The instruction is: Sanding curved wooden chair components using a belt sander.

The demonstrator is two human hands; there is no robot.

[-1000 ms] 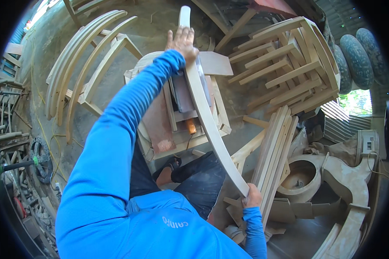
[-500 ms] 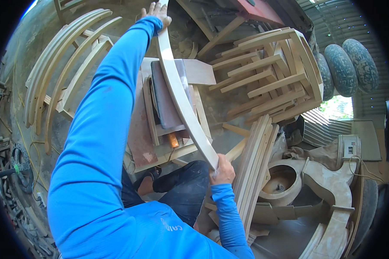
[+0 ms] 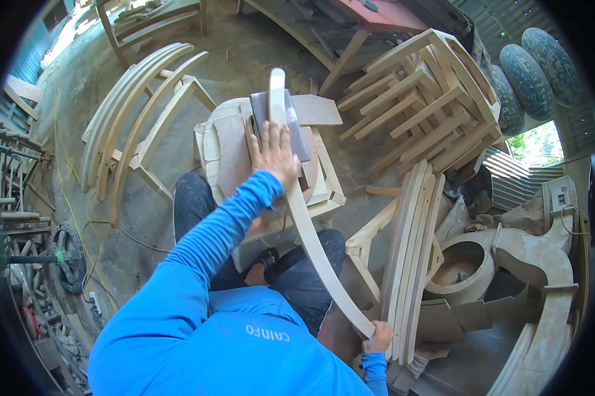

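Head view, quick notes from beside the worker. Curved wood strip (image 3: 304,228) lies slantwise, far part on the flat grey pad (image 3: 298,140), near part hanging past the right knee (image 3: 327,247) towards the floor side. The pad sits on a low stand (image 3: 335,198) in front of the person.

Left hand (image 3: 275,157): fingers straight and spread, laid over the strip where it crosses the pad; can't tell if the thumb hooks round. Right hand (image 3: 378,336): fingers closed round the strip's near end, just beside the straight strips (image 3: 409,264); can't tell if knuckles touch them.

Handling, my call: left palm should push down evenly, right over the contact spot, fingertips clear of the pad's face. Right hand should steer the tail, lifting or dropping it so the bend meets the pad squarely. Tipping would likely bite one edge. Tail end wants room from the straight strips; a knock there could jerk the strip sideways.
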